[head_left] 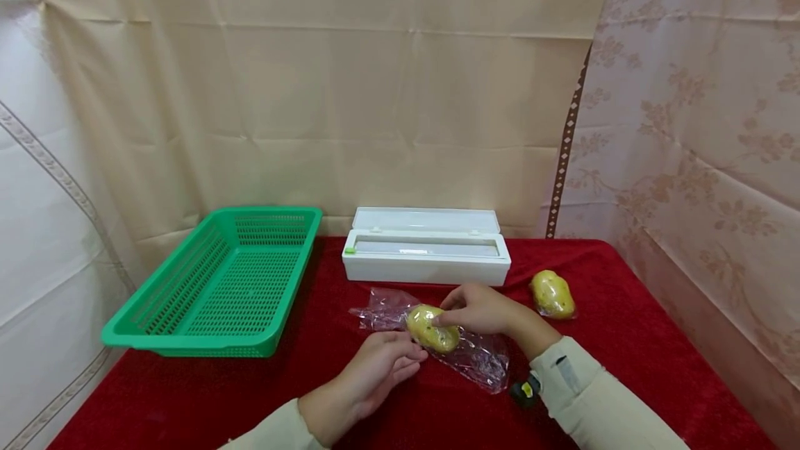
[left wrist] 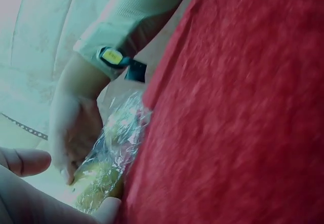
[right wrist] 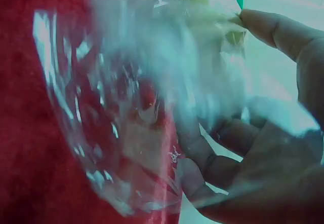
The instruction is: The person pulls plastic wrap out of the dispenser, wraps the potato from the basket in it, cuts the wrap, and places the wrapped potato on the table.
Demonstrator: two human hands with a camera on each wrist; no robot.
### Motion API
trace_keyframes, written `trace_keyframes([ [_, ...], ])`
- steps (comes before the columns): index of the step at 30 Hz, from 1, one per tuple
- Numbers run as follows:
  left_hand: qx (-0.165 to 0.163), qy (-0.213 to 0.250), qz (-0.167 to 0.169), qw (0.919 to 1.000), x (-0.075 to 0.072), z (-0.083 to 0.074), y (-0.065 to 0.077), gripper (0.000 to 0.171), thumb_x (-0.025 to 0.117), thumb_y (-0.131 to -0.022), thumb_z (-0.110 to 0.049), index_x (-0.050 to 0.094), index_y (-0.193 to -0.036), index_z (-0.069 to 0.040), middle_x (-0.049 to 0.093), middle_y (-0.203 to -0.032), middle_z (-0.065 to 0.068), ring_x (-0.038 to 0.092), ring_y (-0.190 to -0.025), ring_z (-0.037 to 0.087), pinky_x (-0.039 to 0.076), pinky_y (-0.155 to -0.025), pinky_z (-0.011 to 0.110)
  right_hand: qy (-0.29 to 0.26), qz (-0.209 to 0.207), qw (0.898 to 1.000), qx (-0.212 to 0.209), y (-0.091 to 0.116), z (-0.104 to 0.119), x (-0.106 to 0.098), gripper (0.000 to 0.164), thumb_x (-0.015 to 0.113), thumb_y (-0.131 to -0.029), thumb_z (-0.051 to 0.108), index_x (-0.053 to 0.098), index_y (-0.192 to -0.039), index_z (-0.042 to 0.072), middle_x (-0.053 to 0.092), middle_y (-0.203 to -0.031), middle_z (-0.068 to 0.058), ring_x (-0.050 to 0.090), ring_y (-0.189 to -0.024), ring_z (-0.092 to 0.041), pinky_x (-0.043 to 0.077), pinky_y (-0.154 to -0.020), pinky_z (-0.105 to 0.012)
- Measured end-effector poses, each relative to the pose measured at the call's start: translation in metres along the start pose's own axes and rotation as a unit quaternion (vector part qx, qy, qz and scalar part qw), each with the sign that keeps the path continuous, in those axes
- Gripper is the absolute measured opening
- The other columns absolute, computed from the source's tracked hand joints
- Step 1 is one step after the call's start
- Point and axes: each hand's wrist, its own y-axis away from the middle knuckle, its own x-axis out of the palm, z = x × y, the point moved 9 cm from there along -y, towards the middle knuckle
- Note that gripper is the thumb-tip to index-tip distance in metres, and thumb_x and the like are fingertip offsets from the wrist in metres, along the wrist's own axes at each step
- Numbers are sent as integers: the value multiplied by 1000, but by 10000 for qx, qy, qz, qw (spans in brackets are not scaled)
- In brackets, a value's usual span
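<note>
A yellow potato [head_left: 431, 329] lies on a loose sheet of clear cling film [head_left: 481, 361] on the red cloth, the film spreading out at both ends. My right hand [head_left: 480, 308] holds the potato from the right, thumb on its top and fingers along the far side. In the right wrist view the cling film [right wrist: 106, 127] stands up, blurred, in front of the curled lower fingers. My left hand [head_left: 381, 367] touches the potato's near-left side with loosely extended fingers. From the left wrist, the potato [left wrist: 98, 188] shows under shiny film beyond the fingertips.
A second potato [head_left: 553, 294], wrapped in film, sits at the right. Behind the hands stands a white cling film dispenser [head_left: 428, 271], lid raised. On the left is a green plastic basket [head_left: 194, 344]. Cloth curtains [head_left: 375, 103] hang behind the table.
</note>
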Motion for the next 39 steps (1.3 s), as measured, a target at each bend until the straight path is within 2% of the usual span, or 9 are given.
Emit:
trace_keyframes([
  [5, 269, -531, -116, 9982, -4, -13, -8, 62, 62, -88, -8, 45, -142, 17, 70, -119, 17, 70, -100, 18, 58, -94, 37, -195, -113, 9997, 124, 10, -1, -3, 35, 76, -88, 45, 81, -98, 12, 73, -82, 4, 63, -77, -11, 51, -68, -30],
  [9, 438, -951, -183, 9943, -9, -22, -14, 53, 60, -95, -16, 53, -139, 12, 72, -118, 17, 72, -104, 23, 60, -88, 37, -731, 0, 9969, 297, 20, -1, 1, 40, 74, -90, 43, 78, -107, 6, 71, -80, 0, 66, -73, -16, 52, -67, -31],
  [16, 272, -1416, -13, 9896, -16, -22, -26, 41, 64, -95, -27, 69, -123, 3, 77, -104, 7, 74, -88, 16, 56, -69, 29, -1443, 327, 9868, 665, 31, -9, 19, 45, 69, -94, 46, 74, -116, 7, 75, -83, -5, 73, -75, -20, 51, -60, -31],
  [19, 181, -1593, 129, 9870, -17, -19, -30, 39, 66, -95, -28, 70, -120, 2, 77, -102, 8, 74, -85, 16, 56, -67, 28, -1509, 377, 9854, 688, 31, -14, 24, 43, 69, -94, 46, 74, -114, 8, 74, -82, -5, 73, -73, -20, 50, -58, -31],
  [24, 244, -1948, 320, 9800, -20, -18, -34, 38, 68, -94, -21, 66, -121, 6, 77, -100, 9, 74, -86, 17, 58, -67, 29, -1503, 347, 9862, 597, 28, -16, 28, 42, 70, -94, 45, 74, -112, 7, 74, -79, -5, 71, -69, -19, 50, -55, -30],
  [29, 329, -2185, 414, 9744, -22, -19, -36, 38, 67, -94, -18, 64, -123, 7, 76, -101, 10, 74, -88, 18, 60, -72, 32, -1527, -101, 9855, 737, 29, -17, 25, 52, 75, -91, 43, 60, -115, -1, 72, -81, -7, 71, -66, -20, 54, -54, -33],
  [32, 378, -2350, 506, 9699, -22, -14, -38, 37, 70, -93, -14, 64, -124, 5, 74, -104, 11, 73, -90, 19, 61, -75, 33, -1562, -519, 9837, 722, 34, -13, 20, 52, 81, -87, 37, 48, -107, 1, 64, -79, -9, 67, -61, -20, 53, -52, -33],
  [35, 495, -2503, 569, 9652, -22, -11, -39, 37, 74, -91, -10, 63, -124, 4, 71, -105, 12, 70, -88, 17, 61, -75, 34, -1213, -869, 9878, 445, 38, -4, 15, 50, 84, -86, 32, 45, -98, 3, 55, -75, -6, 59, -57, -16, 49, -51, -29],
  [39, 704, -2508, 525, 9640, -22, -13, -38, 41, 79, -87, -6, 57, -121, 3, 68, -103, 13, 67, -83, 18, 61, -71, 35, -483, -1184, 9916, -186, 41, 13, 10, 38, 84, -86, 27, 51, -91, 9, 51, -73, 1, 51, -62, -10, 43, -54, -25],
])
